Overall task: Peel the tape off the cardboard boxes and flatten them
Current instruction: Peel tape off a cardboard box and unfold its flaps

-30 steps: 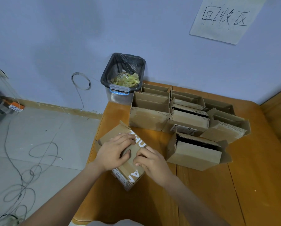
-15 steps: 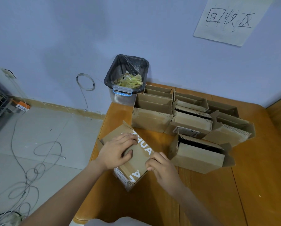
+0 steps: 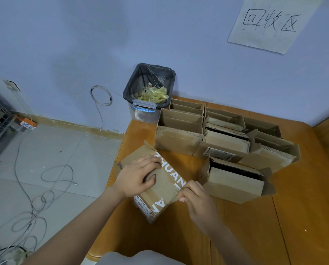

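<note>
A small cardboard box (image 3: 160,188) with white printed letters lies tilted near the left edge of the wooden table (image 3: 293,217). My left hand (image 3: 138,175) presses flat on its top, fingers spread over the far part. My right hand (image 3: 193,196) pinches the end of a tape strip (image 3: 177,189) at the box's right edge, between thumb and fingertips. The tape runs across the top of the box and is hard to tell from the cardboard.
Several open cardboard boxes (image 3: 234,178) stand in rows at the back and right of the table. A bin with a black liner (image 3: 150,92) holding crumpled tape stands at the table's back left corner. Cables (image 3: 45,188) lie on the floor to the left.
My right hand has slid from the middle of the box's top to its right edge, with the tape end pinched. My left hand has stayed pressed on the box.
</note>
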Available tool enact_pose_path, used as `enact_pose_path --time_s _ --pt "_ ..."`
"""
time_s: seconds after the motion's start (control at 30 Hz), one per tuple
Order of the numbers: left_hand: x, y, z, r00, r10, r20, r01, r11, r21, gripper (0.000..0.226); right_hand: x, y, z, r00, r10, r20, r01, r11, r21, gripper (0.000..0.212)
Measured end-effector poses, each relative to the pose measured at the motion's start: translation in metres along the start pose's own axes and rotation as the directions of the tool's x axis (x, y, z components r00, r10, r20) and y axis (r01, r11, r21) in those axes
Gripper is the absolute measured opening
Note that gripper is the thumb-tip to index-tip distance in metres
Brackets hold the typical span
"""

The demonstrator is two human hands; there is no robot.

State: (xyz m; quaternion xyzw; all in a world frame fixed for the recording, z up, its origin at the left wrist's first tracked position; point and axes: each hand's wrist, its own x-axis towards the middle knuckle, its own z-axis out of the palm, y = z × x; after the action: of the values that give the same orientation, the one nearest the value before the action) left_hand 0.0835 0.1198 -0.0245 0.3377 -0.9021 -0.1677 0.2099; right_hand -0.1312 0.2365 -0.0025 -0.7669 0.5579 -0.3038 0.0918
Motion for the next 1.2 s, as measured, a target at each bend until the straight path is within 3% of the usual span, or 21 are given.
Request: enact_pose_path --time_s 0.43,0.6,0.7,0.77,0.87,0.93,1.0,1.2 --pt "0.000 -0.001 -0.002 1.000 -0.029 0.001 0.029 0.999 -0.025 0.039 -0.009 -0.009 -0.003 0.996 -0.023 -0.081 0.018 0.998 -0.060 0.056" --pt "0.001 -0.002 -0.005 0.999 -0.034 0.017 0.035 0.999 -0.033 0.040 -0.011 -0.007 -0.002 1.000 -0.010 -0.009 0.010 1.000 -0.003 0.024" --pt "0.000 -0.003 -0.004 0.999 -0.034 0.023 0.035 0.999 -0.038 0.040 -0.007 -0.005 0.000 0.999 0.052 0.004 -0.052 0.997 0.049 0.045" --pt "0.000 -0.003 -0.004 0.999 -0.033 0.019 0.034 0.999 -0.035 0.039 -0.002 -0.002 0.001 0.995 0.046 0.094 -0.047 0.999 0.018 0.067" --pt "0.001 -0.003 -0.003 0.999 -0.032 0.008 0.032 0.999 -0.036 0.037 0.004 0.006 0.005 0.958 -0.112 0.265 0.155 0.977 -0.146 0.082" --pt "0.001 -0.003 -0.003 0.999 -0.037 0.013 0.037 0.998 -0.041 0.037 0.007 0.008 0.008 0.919 -0.224 0.325 0.286 0.945 -0.157 0.068" --pt "0.001 -0.004 -0.004 1.000 -0.027 0.012 0.027 0.999 -0.041 0.037 0.006 0.009 0.009 0.914 -0.280 0.295 0.332 0.932 -0.145 0.048" --pt "-0.001 -0.006 -0.006 0.999 -0.027 0.028 0.028 0.998 -0.051 0.039 0.008 0.009 0.001 0.920 -0.352 0.171 0.380 0.909 -0.170 0.035"
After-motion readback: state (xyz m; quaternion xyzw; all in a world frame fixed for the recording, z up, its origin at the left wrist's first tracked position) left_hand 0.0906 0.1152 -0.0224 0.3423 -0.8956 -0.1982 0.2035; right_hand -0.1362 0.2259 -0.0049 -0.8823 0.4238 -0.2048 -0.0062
